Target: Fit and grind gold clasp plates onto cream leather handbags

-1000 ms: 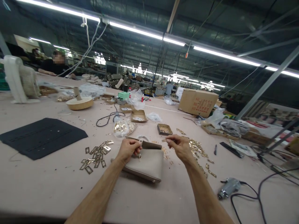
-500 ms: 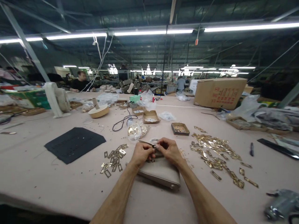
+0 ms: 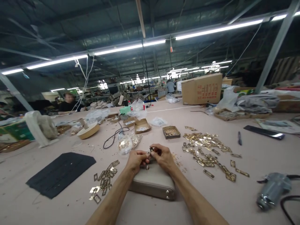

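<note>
A taupe handbag (image 3: 153, 182) lies on the table in front of me, with metal studs at its right corner. Over its far edge my left hand (image 3: 138, 161) is closed in a pinch, and what its fingertips grip is hidden. My right hand (image 3: 162, 157) pinches a small dark metal fitting (image 3: 151, 149) between thumb and index finger, close to the left fingertips. Rectangular metal frames (image 3: 105, 179) lie loose left of the bag. More gold metal plates (image 3: 206, 143) are spread to the right.
Beyond the bag are a plastic bag of gold parts (image 3: 127, 143) and a small box of fittings (image 3: 171, 132). A black sheet (image 3: 62, 173) and white fan (image 3: 41, 128) stand left. At right lie a power tool (image 3: 273, 190), pen (image 3: 239, 138) and phone (image 3: 263, 132).
The view has tilted and swung to the right. The flap that rose at the bag's far edge is no longer visible there. Both hands stay together over the bag, fingers pinched.
</note>
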Motion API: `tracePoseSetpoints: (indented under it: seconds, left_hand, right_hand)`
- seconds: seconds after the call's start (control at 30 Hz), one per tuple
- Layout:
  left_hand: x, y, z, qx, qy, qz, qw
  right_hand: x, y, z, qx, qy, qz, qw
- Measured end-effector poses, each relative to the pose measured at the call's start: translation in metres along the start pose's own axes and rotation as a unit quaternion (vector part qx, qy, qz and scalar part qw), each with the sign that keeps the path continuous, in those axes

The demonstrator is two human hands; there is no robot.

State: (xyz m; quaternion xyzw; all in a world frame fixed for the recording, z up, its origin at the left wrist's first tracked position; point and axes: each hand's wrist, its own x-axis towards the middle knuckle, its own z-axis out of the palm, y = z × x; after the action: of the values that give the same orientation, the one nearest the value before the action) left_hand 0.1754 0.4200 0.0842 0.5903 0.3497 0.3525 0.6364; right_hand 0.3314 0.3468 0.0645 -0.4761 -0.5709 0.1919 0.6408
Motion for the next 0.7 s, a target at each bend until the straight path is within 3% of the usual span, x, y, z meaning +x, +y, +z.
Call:
tracePoseSetpoints:
  seconds: [0.27,0.7]
  left_hand:
    - [0.000,-0.021,-0.020,-0.030,-0.026,-0.031,0.999]
    - [-0.001,-0.022,-0.022,-0.063,-0.038,-0.059,0.996]
  right_hand:
    - [0.005,0.013,0.009,0.138,0.022,0.072,0.987]
    - [0.007,0.013,0.001,0.157,0.020,0.136,0.978]
